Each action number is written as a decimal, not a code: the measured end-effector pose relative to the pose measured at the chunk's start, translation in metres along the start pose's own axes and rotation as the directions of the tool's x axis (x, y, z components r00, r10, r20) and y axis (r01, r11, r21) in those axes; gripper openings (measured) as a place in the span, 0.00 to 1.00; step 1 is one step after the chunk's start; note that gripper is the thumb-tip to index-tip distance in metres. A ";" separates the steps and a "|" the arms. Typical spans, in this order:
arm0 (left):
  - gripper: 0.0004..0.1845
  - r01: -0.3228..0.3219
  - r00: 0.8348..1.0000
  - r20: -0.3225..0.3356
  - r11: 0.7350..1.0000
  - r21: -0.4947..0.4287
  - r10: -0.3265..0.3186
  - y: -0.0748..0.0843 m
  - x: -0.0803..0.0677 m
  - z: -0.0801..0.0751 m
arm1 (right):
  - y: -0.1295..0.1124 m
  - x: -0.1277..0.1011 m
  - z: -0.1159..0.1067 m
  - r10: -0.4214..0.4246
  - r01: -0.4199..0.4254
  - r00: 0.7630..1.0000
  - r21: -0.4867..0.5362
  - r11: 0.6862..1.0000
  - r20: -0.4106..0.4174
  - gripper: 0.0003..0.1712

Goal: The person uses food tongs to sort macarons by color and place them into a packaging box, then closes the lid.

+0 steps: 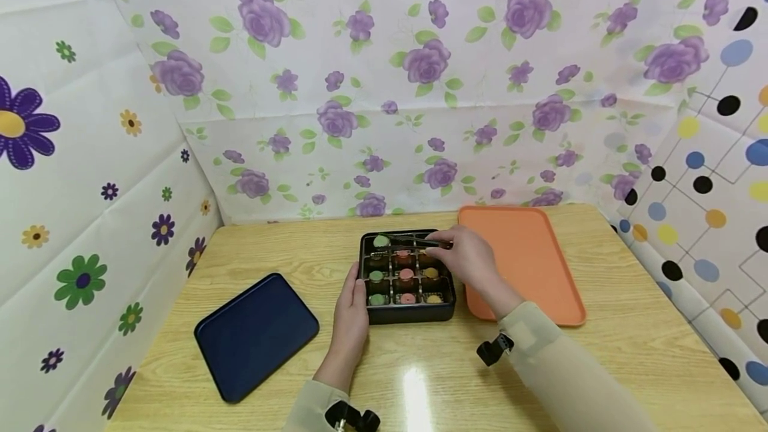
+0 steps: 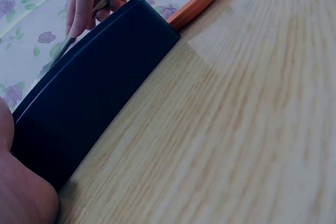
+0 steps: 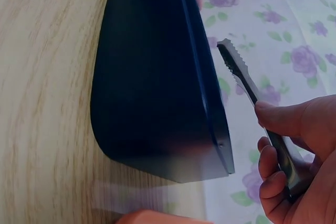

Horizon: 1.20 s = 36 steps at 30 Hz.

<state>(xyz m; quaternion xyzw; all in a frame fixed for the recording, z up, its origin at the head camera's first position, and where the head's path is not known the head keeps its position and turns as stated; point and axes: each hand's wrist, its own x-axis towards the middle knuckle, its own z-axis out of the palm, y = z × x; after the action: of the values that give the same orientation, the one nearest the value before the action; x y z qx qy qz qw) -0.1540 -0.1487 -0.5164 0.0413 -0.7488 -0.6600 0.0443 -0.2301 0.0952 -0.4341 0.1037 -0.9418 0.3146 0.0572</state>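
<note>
In the head view a black compartment box (image 1: 411,314) holds small round green, pink and yellow sweets that look like macarons. My left hand (image 1: 351,315) rests along the box's left side, its fingers stretched against the wall. My right hand (image 1: 471,255) grips metal tongs (image 3: 247,77) with serrated tips, reaching across the back row from the right. The tips are at a green macaron (image 1: 381,241) in the back left compartment; whether they squeeze it cannot be told. In the wrist views the box's tall walls hide its contents.
An orange tray (image 1: 522,252) lies to the right, close beside the box. A dark blue tray (image 1: 258,335) lies at an angle on the left of the wooden table (image 1: 444,379). Flower-patterned cloth (image 1: 384,85) hangs behind the table.
</note>
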 end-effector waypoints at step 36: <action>0.30 -0.008 1.000 0.007 1.000 -0.012 0.008 -0.001 0.001 -0.001 | 0.003 0.000 0.008 0.030 -0.030 1.000 -0.076 0.997 -0.004 0.24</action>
<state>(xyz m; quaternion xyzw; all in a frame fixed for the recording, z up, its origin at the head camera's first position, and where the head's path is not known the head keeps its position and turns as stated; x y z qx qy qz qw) -0.1545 -0.1503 -0.5177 0.0355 -0.7453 -0.6643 0.0447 -0.2316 0.0928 -0.4419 0.0869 -0.9544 0.2797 0.0579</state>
